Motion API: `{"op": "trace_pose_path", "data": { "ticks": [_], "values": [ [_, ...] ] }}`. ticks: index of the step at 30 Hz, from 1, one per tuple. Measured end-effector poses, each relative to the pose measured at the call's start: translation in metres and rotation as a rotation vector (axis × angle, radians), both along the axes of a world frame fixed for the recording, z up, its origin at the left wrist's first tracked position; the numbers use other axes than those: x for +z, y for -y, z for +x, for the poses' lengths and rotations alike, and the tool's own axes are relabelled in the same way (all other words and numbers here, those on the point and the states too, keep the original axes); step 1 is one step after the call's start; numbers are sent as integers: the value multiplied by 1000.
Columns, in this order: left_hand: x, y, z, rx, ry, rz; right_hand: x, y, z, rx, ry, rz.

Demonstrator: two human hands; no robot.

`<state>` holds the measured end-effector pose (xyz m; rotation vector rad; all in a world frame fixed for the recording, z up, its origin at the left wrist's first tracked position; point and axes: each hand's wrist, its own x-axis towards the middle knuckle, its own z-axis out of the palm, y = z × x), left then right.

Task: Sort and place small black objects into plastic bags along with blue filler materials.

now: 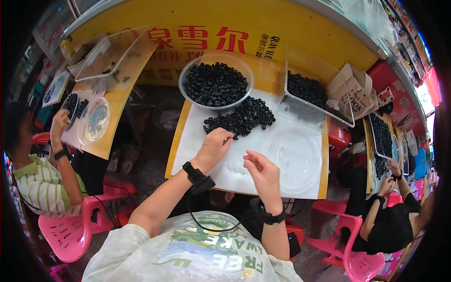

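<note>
Head view: you sit at a yellow-edged surface in the middle of the frame, with a white sheet laid over most of it.
Black beads: a loose pile lies on the sheet just above the centre of the frame, below a round clear bowl holding many more.
Left hand: your left hand is at the pile's lower edge, its thumb and index fingertips together; you cannot tell whether a bead sits between them.
Right hand: your right hand hangs over the sheet, right of the left one, fingers bent; whether its grip is together or apart, you cannot tell.
Clear lid: a round, lid-like clear piece lies on the sheet, just right of your right hand.
Clear bin: a rectangular bin with black beads stands at upper right, beside a beige bag.
Wristbands: you wear a black band on each wrist.
Neighbours: one person in a striped top works at far left, another in black at lower right.
</note>
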<state>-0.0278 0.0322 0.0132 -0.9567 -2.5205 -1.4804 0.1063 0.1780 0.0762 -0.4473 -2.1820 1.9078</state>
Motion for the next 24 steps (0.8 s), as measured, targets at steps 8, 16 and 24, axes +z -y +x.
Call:
{"op": "trace_pose_path", "data": {
  "ticks": [8, 16, 24],
  "values": [
    [0, -6, 4, -58, -190, -32, -30, 1, -11, 33, -16, 428],
    [7, -14, 13, -104, 103, 7, -37, 2, -16, -52, -64, 437],
    [28, 18, 33, -175, 646, 209, -42, 14, -22, -86, 75, -46]
  ]
}}
